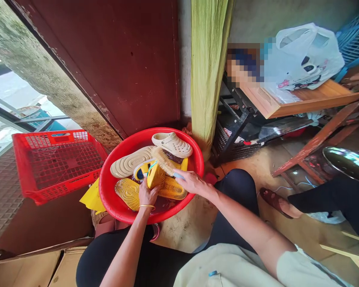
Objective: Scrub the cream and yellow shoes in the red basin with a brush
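Note:
A round red basin [201, 159] stands on the floor in front of me with several shoes and some dark water in it. My left hand [148, 194] is closed on a yellow slipper [155, 175], tilted up over the basin's middle. My right hand [190, 181] grips the blue handle of a scrubbing brush [163, 160], its pale bristles beside the slipper. Behind them a cream clog [172, 144] rests at the back right. A beige sole [131, 162] faces up on the left, and a yellow sole [127, 194] lies below it.
A red plastic crate [60, 159] sits left of the basin, above cardboard [36, 269]. At the right are a wooden table [317, 97] with a white plastic bag [311, 59], and another person's leg and shoe [275, 203]. A yellow-green curtain [208, 71] hangs behind.

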Motion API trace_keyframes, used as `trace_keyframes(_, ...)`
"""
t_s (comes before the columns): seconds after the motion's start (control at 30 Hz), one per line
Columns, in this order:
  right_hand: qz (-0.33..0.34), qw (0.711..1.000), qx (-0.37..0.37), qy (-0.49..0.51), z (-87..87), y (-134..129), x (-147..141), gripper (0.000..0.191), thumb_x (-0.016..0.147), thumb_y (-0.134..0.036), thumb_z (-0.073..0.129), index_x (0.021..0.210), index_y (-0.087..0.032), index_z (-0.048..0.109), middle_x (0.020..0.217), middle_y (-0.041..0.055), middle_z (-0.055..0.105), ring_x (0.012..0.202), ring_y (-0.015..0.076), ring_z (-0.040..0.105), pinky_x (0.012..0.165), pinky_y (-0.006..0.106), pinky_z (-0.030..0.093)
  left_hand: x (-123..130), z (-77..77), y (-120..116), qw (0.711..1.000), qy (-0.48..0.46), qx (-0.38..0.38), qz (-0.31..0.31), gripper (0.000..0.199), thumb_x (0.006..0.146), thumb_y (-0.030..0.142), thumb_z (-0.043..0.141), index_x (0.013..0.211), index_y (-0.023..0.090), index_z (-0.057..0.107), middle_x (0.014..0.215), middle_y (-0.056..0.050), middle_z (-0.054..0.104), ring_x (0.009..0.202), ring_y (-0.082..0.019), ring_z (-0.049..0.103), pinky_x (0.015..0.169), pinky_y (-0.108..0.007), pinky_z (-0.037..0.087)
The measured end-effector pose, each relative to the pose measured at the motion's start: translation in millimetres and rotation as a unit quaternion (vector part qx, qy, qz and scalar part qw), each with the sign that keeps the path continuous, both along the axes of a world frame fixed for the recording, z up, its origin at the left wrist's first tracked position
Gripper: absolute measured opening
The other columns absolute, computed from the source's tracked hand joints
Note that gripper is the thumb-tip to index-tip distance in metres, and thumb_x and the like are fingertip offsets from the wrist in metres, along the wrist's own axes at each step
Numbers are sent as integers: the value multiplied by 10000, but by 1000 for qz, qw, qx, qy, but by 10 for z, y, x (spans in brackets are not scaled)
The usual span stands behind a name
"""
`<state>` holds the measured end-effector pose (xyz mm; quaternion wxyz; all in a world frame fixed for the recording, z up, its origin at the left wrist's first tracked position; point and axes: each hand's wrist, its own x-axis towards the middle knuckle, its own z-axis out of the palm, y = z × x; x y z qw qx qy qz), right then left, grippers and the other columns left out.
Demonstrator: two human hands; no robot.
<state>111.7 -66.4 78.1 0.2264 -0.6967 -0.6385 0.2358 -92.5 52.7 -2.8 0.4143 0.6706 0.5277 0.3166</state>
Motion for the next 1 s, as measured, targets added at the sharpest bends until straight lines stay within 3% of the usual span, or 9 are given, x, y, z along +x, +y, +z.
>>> trace_keyframes(0.13,30,989,-50,-134,127,-106,-146,564,1048,-324,407,1609,-368,383,1157,105,741,975,276,738,890,409,571,29,69,-22,979,151,136,-21,588,787,332,653,1342,142,606,1143,-173,615,1190,-387,589,1027,-521,492)
trace_keyframes(0.27,-56,975,-119,-179,169,32,83,552,1050,-246,366,1597,-295,417,1131,145,741,996,280,732,876,389,556,72,96,-79,958,207,187,-71,701,836,218,581,1523,154,458,1346,-219,546,1222,-372,587,1023,-504,500)
trace_keyframes(0.33,-73,975,-116,-174,161,51,165,532,1061,-243,333,1581,-253,444,1133,147,749,1030,269,722,885,362,547,68,85,-96,950,237,182,-90,723,833,173,563,1545,182,439,1400,-223,527,1232,-379,593,1018,-511,499)
trace_keyframes(0.4,-48,981,-98,-162,135,-3,132,517,1066,-277,339,1569,-274,458,1150,126,753,1024,253,723,870,336,546,48,58,-96,950,246,164,-103,732,826,184,589,1543,193,440,1431,-224,522,1268,-399,577,1040,-532,480)
trace_keyframes(0.5,-1,983,-88,-159,98,-132,-21,515,1052,-323,391,1563,-335,453,1146,107,757,964,255,738,829,345,557,2,9,-71,968,181,121,-125,779,797,331,707,1519,192,451,1452,-213,532,1343,-411,523,1093,-547,441)
trace_keyframes(0.6,-20,977,-111,-183,122,-187,-25,502,1037,-279,402,1528,-293,504,1104,138,764,951,285,746,807,370,559,-36,-5,-38,986,102,79,-102,843,759,490,767,1486,179,475,1444,-218,547,1362,-397,513,1106,-524,434)
trace_keyframes(0.7,-55,970,-125,-202,217,-170,150,456,1026,-233,411,1442,-212,597,1111,174,767,1015,299,741,841,366,545,-34,20,-26,977,184,85,-69,821,742,554,766,1418,148,536,1415,-256,557,1340,-440,522,1097,-566,410)
trace_keyframes(0.83,-35,968,-137,-205,343,-190,350,412,1012,-250,451,1364,-272,664,1149,122,780,1048,271,734,863,340,526,42,36,-68,941,305,75,-123,714,817,644,647,1341,163,588,1291,-249,634,1241,-431,600,1021,-528,457)
trace_keyframes(1.0,28,950,-164,-263,479,-241,461,339,941,-200,531,1173,-248,774,981,126,797,926,272,746,802,335,514,89,50,-64,946,290,44,-142,725,804,583,681,1360,137,548,1300,-260,633,1222,-413,622,995,-499,483)
